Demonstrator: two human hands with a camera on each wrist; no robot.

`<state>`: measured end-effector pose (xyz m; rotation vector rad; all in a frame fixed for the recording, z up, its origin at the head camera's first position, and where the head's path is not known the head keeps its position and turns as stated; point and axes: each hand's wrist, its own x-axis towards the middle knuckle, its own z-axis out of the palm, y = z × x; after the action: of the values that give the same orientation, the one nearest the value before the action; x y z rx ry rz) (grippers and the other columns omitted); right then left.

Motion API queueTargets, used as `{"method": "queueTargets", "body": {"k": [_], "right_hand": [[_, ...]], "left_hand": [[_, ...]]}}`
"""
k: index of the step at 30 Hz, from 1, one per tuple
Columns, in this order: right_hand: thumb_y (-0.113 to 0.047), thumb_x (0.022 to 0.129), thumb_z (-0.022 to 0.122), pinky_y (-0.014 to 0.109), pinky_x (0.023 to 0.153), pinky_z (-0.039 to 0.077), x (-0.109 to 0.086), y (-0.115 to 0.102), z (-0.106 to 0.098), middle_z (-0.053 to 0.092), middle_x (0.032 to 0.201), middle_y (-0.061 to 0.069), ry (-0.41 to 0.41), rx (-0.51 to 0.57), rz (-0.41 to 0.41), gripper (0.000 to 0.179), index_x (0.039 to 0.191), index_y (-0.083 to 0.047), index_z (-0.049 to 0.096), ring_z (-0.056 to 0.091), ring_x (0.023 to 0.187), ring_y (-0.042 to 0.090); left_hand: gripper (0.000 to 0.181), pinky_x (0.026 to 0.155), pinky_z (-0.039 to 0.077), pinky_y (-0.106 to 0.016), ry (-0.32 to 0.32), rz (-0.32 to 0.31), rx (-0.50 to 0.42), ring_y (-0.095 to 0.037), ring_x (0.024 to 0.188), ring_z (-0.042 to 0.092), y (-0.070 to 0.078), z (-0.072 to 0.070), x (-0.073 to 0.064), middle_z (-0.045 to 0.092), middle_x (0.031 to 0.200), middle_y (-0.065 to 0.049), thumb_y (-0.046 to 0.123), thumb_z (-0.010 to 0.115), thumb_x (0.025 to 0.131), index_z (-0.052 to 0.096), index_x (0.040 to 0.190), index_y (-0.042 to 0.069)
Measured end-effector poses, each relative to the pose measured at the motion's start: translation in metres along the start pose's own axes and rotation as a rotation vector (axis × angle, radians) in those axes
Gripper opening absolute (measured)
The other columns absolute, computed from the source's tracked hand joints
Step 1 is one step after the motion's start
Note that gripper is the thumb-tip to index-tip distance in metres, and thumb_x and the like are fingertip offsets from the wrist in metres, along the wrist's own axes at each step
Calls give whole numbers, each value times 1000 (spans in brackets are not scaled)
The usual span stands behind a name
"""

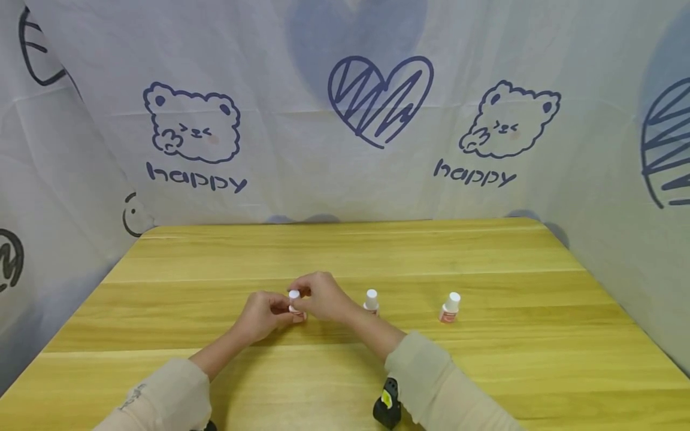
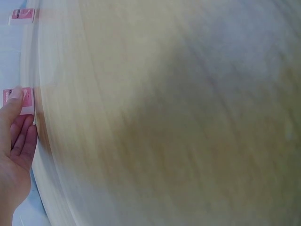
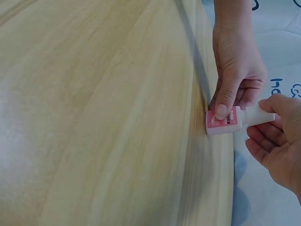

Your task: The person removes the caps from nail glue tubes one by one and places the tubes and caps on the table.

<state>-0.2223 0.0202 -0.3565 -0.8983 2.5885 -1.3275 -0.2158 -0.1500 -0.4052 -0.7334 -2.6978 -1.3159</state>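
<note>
A small white bottle with a pink label [image 3: 225, 126] stands on the table's left half, between both hands. My left hand [image 1: 261, 316] holds its lower body, the thumb lying across the label in the right wrist view. At the top, my right hand [image 1: 324, 298] pinches the bottle's white cap [image 3: 257, 114] between thumb and fingers. A second bottle [image 1: 371, 300] of the same kind stands to the right, its lower part partly hidden by my right forearm. Farther right a third bottle [image 1: 450, 307] stands upright.
The wood-grain table [image 1: 517, 359] reaches back to a white cloth [image 1: 291, 155] printed with bears and hearts. Cloth also hangs along both sides. A black wrist device [image 1: 387, 407] sits below my right sleeve.
</note>
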Motion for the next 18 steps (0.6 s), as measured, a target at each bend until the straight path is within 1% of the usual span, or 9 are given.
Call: {"method": "queueTargets", "body": {"k": [4,8,12,18], "right_hand": [[-1,82,66,12,64,46,0,1,2,70,92,14,23,8,6,16,96,6,69,60,76,12],[-3,82,68,14,66,48,0,3,4,70,93,15,53,4,-9,17,97,6,69,62,78,15],[-5,81,70,16,68,49,0,5,4,70,92,15,89,6,-9,20,97,6,69,64,81,20],[-6,79,72,13,63,48,-2,3,4,71,85,14,119,33,31,14,89,4,70,63,73,15]], "left_hand": [[15,59,52,-14,-2,-6,8,-16,70,68,0,-1,0,72,83,-16,6,72,78,72,88,-4],[14,60,52,-14,-1,-12,9,-16,70,68,1,-1,-1,72,82,-15,6,72,78,72,88,-4],[13,59,52,-15,-1,-18,4,-13,68,67,2,-1,-1,72,80,-15,7,72,78,72,88,-3],[13,59,52,-16,4,-17,10,-7,67,64,2,-1,-2,72,80,-16,3,71,79,72,89,-4]]}}
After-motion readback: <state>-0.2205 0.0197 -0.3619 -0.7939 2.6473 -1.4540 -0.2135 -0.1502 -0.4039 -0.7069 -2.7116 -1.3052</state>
